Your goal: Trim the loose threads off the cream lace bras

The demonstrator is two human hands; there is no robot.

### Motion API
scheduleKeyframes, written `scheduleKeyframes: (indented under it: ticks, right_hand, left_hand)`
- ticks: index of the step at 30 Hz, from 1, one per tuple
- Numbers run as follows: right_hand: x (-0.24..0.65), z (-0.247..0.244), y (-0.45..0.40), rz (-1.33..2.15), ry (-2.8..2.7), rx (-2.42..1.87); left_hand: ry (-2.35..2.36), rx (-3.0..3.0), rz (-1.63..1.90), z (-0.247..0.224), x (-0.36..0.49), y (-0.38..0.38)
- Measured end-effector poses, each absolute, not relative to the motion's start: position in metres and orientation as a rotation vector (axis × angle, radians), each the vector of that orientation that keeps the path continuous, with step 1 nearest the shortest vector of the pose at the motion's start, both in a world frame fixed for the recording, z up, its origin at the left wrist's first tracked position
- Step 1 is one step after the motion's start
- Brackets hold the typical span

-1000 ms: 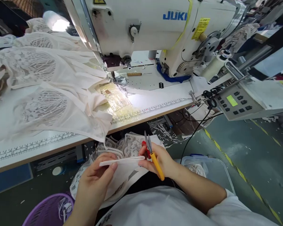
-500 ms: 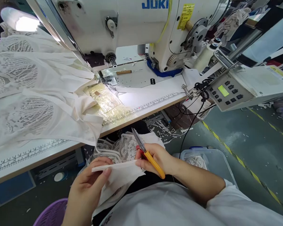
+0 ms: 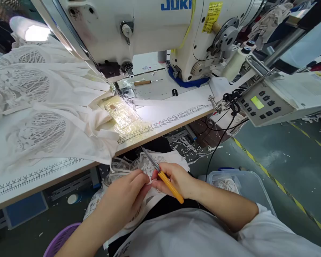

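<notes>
At the bottom centre of the frame, the left hand [image 3: 127, 194] has its fingertips closed in a pinch on the edge of the white cloth [image 3: 152, 200], which lies over the lap. The right hand [image 3: 173, 180] meets it there, thumb and finger at the same edge, its other fingers curled round the scissors [image 3: 170, 186]; their blades point up and to the left. A purple basket [image 3: 59, 240] is at lower left, and a clear bin [image 3: 253, 189] at lower right. Beyond the hands, the table [image 3: 96, 165] crosses the frame, with lace garments [image 3: 42, 132] heaped at left and an awl [image 3: 142, 82] near the middle. The sewing machine [image 3: 104, 26] fills the top centre, a control box [image 3: 267, 103] stands at right, and a lit lamp [image 3: 29, 28] is at upper left.
</notes>
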State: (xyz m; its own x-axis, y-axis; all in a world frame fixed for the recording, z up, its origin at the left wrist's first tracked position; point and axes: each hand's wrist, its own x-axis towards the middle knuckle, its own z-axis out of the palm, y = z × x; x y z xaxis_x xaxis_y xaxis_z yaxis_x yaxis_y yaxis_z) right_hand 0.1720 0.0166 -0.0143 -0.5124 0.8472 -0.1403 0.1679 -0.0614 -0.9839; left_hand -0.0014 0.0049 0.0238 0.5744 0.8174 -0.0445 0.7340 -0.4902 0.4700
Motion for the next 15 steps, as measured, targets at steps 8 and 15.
scheduleKeyframes:
  ticks: [8,15]
  right_hand:
    - [0.169,-0.006,0.013,1.484,-1.58,-0.922]
    - [0.174,-0.007,0.011,1.441,-1.582,-1.119]
  left_hand:
    - [1.358,1.784,0.451,0.054,-0.008,0.015]
    - [1.431,1.696,0.622,0.032,-0.002,0.008]
